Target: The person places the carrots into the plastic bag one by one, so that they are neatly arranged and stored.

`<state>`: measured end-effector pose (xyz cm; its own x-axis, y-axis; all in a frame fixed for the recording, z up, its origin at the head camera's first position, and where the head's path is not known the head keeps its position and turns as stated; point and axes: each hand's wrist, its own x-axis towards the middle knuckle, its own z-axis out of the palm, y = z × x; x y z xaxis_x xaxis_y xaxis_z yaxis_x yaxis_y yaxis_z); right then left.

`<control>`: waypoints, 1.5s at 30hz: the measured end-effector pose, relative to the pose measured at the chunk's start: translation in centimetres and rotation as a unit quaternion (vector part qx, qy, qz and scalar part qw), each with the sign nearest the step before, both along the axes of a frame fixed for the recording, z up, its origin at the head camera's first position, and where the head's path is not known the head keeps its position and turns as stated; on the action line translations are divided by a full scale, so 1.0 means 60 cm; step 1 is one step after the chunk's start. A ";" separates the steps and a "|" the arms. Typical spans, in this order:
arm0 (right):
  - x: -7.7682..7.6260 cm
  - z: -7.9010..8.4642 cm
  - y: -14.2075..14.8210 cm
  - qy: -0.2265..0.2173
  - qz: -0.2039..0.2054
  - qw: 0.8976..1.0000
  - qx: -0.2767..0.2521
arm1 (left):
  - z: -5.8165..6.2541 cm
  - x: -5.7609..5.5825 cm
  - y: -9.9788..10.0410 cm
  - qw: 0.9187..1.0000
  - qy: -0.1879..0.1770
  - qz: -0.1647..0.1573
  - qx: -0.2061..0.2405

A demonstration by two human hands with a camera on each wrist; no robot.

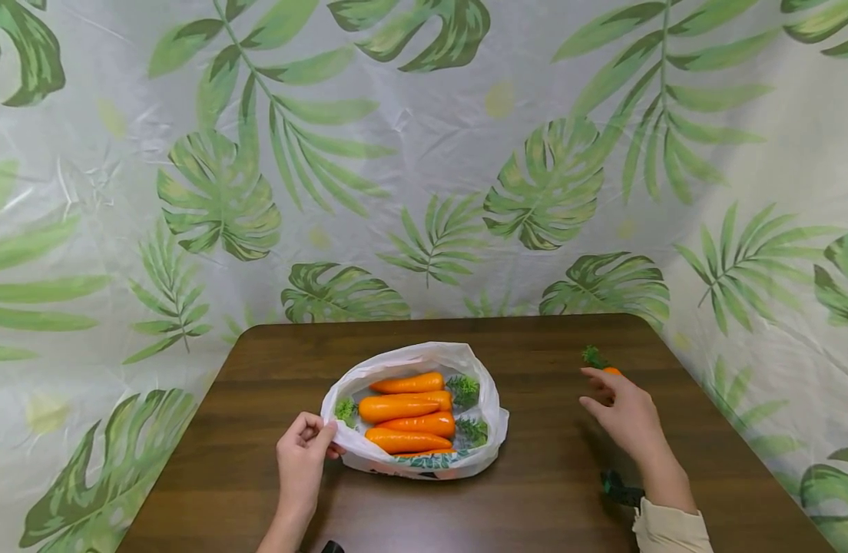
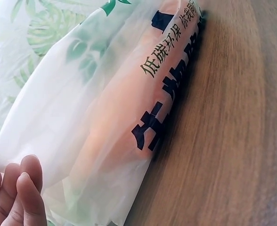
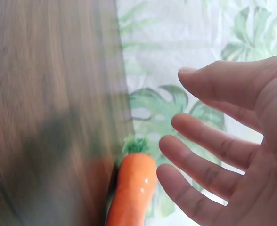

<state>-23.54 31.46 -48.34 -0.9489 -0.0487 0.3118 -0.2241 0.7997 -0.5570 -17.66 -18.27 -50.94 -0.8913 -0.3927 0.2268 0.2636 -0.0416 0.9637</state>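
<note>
A white plastic bag (image 1: 491,395) lies on the table with its mouth spread, and several orange carrots (image 1: 405,405) with green tops rest inside. At its left end, my left hand (image 1: 301,453) pinches the rim between thumb and fingers. Dark printed characters run along the bag's side (image 2: 105,103) in the left wrist view. My right hand (image 1: 630,418) is over the right part of the table, close to a single carrot (image 3: 133,188) with a leafy green tuft. In the right wrist view its fingers are spread and hold nothing; the carrot lies just beside the fingertips.
The dark brown wooden table (image 1: 534,491) has rounded far corners. A backdrop printed with green leaves (image 1: 431,153) hangs behind it and at its sides. A dark strap (image 1: 621,490) shows at my right wrist, above a pale sleeve (image 1: 673,528).
</note>
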 end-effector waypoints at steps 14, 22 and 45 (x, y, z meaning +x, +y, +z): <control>-0.003 -0.025 0.050 0.023 -0.079 0.996 0.024 | 0.002 0.003 0.001 1.000 -0.006 -0.005 -0.008; -0.001 -0.039 0.068 -0.012 -0.095 0.995 0.033 | 0.000 0.004 0.002 1.000 -0.018 -0.005 -0.006; -0.003 -0.048 0.088 -0.084 -0.087 0.992 0.039 | 0.001 0.001 0.000 1.000 -0.021 -0.005 -0.010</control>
